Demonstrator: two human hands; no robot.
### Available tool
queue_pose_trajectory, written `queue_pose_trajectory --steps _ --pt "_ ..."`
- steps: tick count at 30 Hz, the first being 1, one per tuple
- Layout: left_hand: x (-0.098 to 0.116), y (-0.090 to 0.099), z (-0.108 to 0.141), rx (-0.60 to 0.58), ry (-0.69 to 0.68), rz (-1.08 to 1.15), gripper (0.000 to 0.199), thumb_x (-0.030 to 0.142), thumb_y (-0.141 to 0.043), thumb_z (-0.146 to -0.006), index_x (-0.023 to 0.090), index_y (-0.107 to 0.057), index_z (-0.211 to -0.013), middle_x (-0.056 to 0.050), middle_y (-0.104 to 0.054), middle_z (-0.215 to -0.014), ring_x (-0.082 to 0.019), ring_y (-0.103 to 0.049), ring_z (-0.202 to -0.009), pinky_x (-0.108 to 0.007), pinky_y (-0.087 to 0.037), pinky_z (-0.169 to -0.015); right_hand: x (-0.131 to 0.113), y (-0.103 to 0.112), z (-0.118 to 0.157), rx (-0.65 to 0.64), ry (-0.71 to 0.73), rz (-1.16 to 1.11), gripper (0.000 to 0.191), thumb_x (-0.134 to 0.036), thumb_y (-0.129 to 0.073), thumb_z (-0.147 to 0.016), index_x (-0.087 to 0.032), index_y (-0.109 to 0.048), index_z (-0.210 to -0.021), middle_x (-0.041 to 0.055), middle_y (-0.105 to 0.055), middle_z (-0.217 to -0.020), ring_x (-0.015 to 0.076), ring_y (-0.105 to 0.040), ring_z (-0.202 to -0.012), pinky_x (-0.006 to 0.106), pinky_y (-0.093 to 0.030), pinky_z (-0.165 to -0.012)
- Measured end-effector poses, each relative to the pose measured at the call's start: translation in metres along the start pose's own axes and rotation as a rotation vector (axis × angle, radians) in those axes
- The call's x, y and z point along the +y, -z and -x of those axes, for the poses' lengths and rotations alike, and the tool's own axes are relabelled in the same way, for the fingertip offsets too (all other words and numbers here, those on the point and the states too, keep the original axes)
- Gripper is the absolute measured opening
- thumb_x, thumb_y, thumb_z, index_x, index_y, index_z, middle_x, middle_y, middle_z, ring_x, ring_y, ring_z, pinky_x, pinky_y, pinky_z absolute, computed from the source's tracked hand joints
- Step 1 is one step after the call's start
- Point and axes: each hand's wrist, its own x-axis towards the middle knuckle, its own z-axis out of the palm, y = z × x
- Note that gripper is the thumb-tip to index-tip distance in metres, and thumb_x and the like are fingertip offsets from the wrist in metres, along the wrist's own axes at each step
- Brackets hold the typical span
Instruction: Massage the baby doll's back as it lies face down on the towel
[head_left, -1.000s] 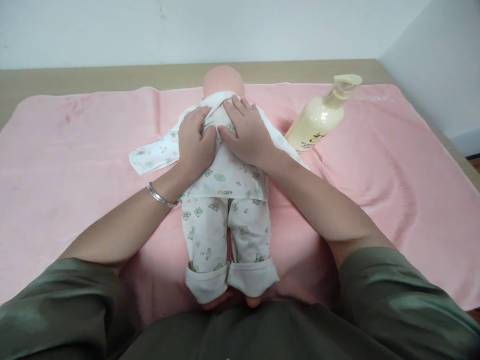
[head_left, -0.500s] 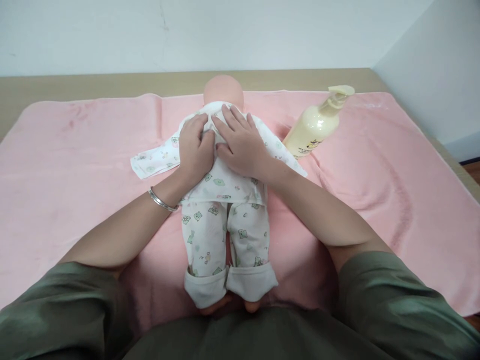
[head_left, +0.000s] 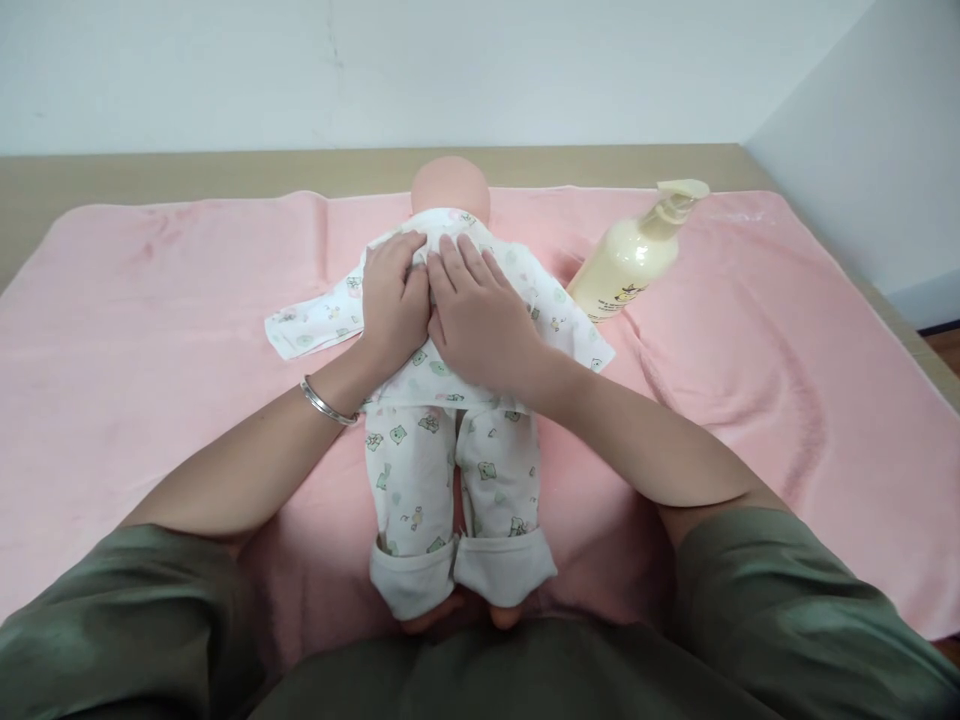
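A baby doll (head_left: 450, 188) lies face down, its head away from me, in a white printed top (head_left: 555, 300) and matching trousers (head_left: 416, 480) with turned-up cuffs. My left hand (head_left: 395, 300) rests on the left part of the doll's upper back, its fingers lying on the cloth and a silver bangle on the wrist. Flat on the middle and right of the back lies my right hand (head_left: 484, 325), fingers stretched out and its thumb side beside my left hand. Neither hand holds anything.
A pale yellow pump bottle (head_left: 630, 260) leans to the right beside the doll's right sleeve. Under everything spreads a pink blanket (head_left: 165, 380) with folds on the right. Behind it show the wooden table edge (head_left: 225, 175) and a white wall.
My right hand has slid slightly down the doll's back, and its fingers are closer together. My left hand stays in nearly the same place. The view has shifted slightly.
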Motion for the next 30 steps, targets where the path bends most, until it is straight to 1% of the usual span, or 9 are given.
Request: queue_pose_trajectory --steps 3,8,11,16,18,21,24,27,30 --pt "-0.001 -0.001 -0.001 0.002 -0.037 -0.027 0.032 0.025 -0.043 -0.097 0.025 -0.068 -0.117 -0.006 -0.075 -0.13 -0.029 -0.065 -0.131 -0.05 -0.046 -0.122 0.019 0.0 -0.017 -0.047 0.032 -0.059 0.065 -0.025 -0.041 -0.104 -0.009 -0.035 -0.167 0.0111 -0.028 -0.178 0.0331 -0.019 -0.168 0.057 -0.013 -0.141" --pt "-0.01 -0.004 0.0 -0.023 -0.096 -0.097 0.045 0.024 -0.044 -0.095 0.02 -0.065 -0.135 -0.011 -0.068 -0.147 -0.031 -0.056 -0.147 -0.05 -0.036 -0.132 0.041 -0.007 -0.036 0.003 -0.16 -0.103 0.076 -0.04 -0.042 -0.107 0.003 -0.025 -0.167 0.0219 -0.024 -0.178 0.0381 -0.016 -0.168 0.059 -0.016 -0.139" --pt "-0.01 -0.004 0.0 -0.063 -0.089 -0.102 0.046 0.025 -0.043 -0.096 0.02 -0.064 -0.137 -0.011 -0.066 -0.15 -0.03 -0.052 -0.15 -0.049 -0.034 -0.134 0.034 -0.006 -0.031 0.015 -0.216 -0.072 0.077 -0.041 -0.043 -0.108 0.004 -0.024 -0.167 0.0244 -0.025 -0.177 0.0419 -0.018 -0.167 0.063 -0.02 -0.137" --pt "-0.006 -0.001 -0.007 -0.12 0.067 -0.091 0.05 0.029 -0.048 -0.094 0.02 -0.06 -0.142 -0.014 -0.059 -0.157 -0.035 -0.047 -0.154 -0.055 -0.032 -0.135 0.004 0.007 -0.006 0.001 -0.261 0.118 0.066 -0.034 -0.035 -0.112 0.011 -0.035 -0.161 0.0347 -0.045 -0.162 0.0483 -0.046 -0.151 0.062 -0.045 -0.122" --pt "-0.005 0.0 -0.009 -0.14 0.104 -0.08 0.049 0.032 -0.051 -0.094 0.021 -0.059 -0.141 -0.015 -0.057 -0.158 -0.037 -0.044 -0.156 -0.056 -0.029 -0.136 -0.002 0.01 0.0 -0.021 -0.235 0.174 0.064 -0.029 -0.032 -0.113 0.012 -0.034 -0.161 0.0367 -0.047 -0.16 0.0487 -0.051 -0.148 0.06 -0.049 -0.119" --pt "0.0 0.0 -0.007 -0.128 0.105 -0.08 0.038 0.034 -0.052 -0.098 0.023 -0.062 -0.133 -0.015 -0.06 -0.154 -0.038 -0.044 -0.155 -0.057 -0.027 -0.136 0.001 0.011 -0.003 -0.049 -0.219 0.125 0.066 -0.03 -0.035 -0.111 0.012 -0.032 -0.162 0.0342 -0.038 -0.167 0.0469 -0.04 -0.157 0.058 -0.04 -0.129" --pt "0.011 0.001 0.003 -0.105 0.033 -0.094 0.031 0.035 -0.048 -0.102 0.022 -0.066 -0.124 -0.015 -0.064 -0.147 -0.041 -0.046 -0.154 -0.062 -0.024 -0.136 0.019 0.008 -0.018 -0.069 -0.238 0.001 0.072 -0.036 -0.037 -0.11 0.013 -0.029 -0.162 0.0309 -0.031 -0.172 0.0429 -0.027 -0.164 0.057 -0.028 -0.137" --pt "0.02 0.001 0.013 -0.113 -0.045 -0.081 0.038 0.033 -0.047 -0.103 0.019 -0.065 -0.133 -0.015 -0.059 -0.156 -0.039 -0.041 -0.158 -0.061 -0.022 -0.137 0.033 0.002 -0.028 -0.015 -0.228 -0.053 0.077 -0.042 -0.033 -0.109 0.014 -0.028 -0.161 0.0315 -0.031 -0.172 0.0412 -0.026 -0.165 0.059 -0.025 -0.137" --pt "0.017 0.0 0.014 -0.117 -0.012 -0.049 0.046 0.031 -0.048 -0.1 0.018 -0.062 -0.143 -0.013 -0.053 -0.164 -0.036 -0.036 -0.162 -0.058 -0.021 -0.138 0.032 0.0 -0.025 0.037 -0.19 -0.049 0.075 -0.043 -0.03 -0.109 0.013 -0.032 -0.16 0.0311 -0.037 -0.169 0.0417 -0.031 -0.163 0.06 -0.028 -0.136"
